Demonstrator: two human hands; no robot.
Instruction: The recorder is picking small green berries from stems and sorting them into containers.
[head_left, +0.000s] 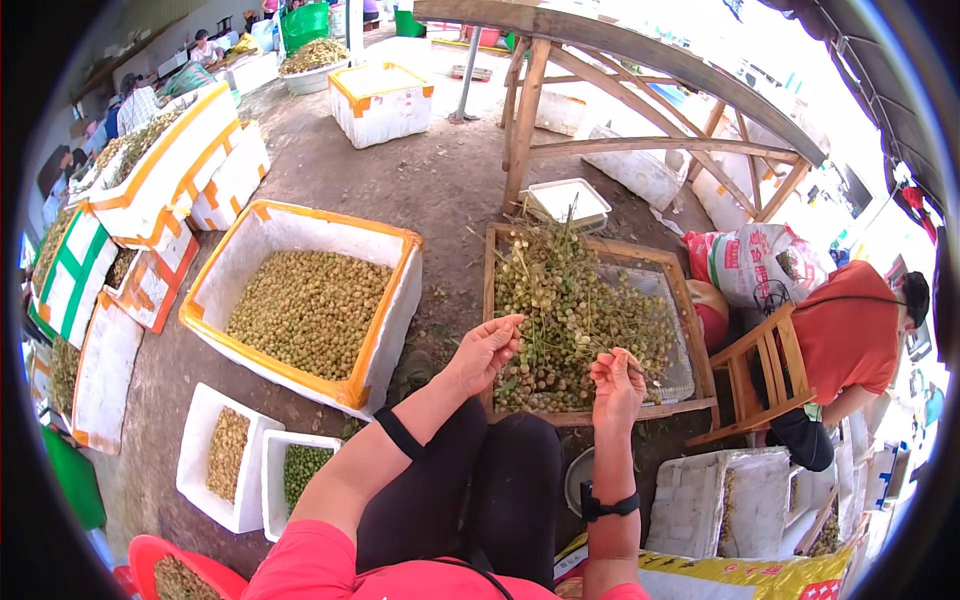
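A wood-framed mesh tray (701, 360) stands before my knees, heaped with stemmed clusters of small round yellow-green fruits (570, 300). My left hand (486, 352) is raised over the tray's near left part, thumb and fingertips pinched together; whether something thin lies between them cannot be told. Over the near right part is my right hand (619, 382), fingers curled around what looks like a dark stem end. To the left sits a large foam box (300, 217) with orange tape on its rim, holding many loose round fruits (311, 311).
Two small foam boxes, one with pale fruits (227, 454), one with green fruits (304, 469), stand near my left elbow. A red basin (150, 551) is at lower left. A wooden table frame (525, 120) rises beyond the tray. At right, a person in an orange shirt (847, 330) sits on a wooden chair (787, 352).
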